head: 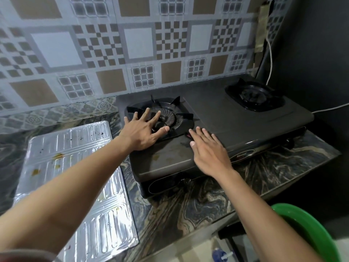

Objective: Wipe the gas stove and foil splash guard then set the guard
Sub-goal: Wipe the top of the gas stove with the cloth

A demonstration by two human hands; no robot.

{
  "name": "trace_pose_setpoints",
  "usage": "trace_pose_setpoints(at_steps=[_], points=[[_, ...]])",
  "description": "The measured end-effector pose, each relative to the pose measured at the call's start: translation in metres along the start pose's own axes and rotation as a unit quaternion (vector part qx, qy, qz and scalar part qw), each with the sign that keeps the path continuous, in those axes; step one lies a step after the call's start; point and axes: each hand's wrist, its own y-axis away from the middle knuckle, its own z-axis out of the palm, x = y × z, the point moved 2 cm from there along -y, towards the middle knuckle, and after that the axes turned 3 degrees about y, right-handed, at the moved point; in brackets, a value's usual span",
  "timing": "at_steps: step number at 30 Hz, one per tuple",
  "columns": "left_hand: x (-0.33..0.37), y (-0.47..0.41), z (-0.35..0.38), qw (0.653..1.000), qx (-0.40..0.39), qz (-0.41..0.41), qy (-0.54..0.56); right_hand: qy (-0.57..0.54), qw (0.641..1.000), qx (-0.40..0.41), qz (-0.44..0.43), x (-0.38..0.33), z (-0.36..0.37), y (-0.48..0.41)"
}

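Note:
A dark two-burner gas stove point(236, 121) stands on a marbled counter, with brownish stains on its front left surface. My left hand point(145, 129) hovers with fingers spread over the left burner grate point(166, 114), a ring on one finger. My right hand point(209, 150) lies flat, fingers apart, on the stove top just right of that burner. Neither hand holds anything. The foil splash guard point(75, 154) lies flat on the counter left of the stove, spotted with yellow and dark stains; my left forearm crosses over it.
The right burner point(254, 96) sits at the stove's far right. A patterned tile wall point(132, 44) rises behind. A white cable point(270, 61) hangs at the right corner. A green plastic basin point(311, 229) is at the lower right below the counter edge point(188, 231).

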Motion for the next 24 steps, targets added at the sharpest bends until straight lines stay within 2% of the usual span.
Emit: trace_pose_setpoints(at_steps=[9, 17, 24], points=[[0.0, -0.003, -0.002, 1.0, 0.001, -0.004, 0.017, -0.075, 0.992, 0.005, -0.097, -0.056, 0.013, 0.034], [-0.018, -0.004, -0.012, 0.998, 0.005, -0.058, 0.03, -0.052, 0.999, 0.009, -0.007, -0.023, 0.006, 0.019], [-0.031, 0.015, -0.007, 0.999, -0.003, 0.009, 0.049, -0.065, 0.998, 0.017, 0.009, -0.026, 0.007, 0.019]])
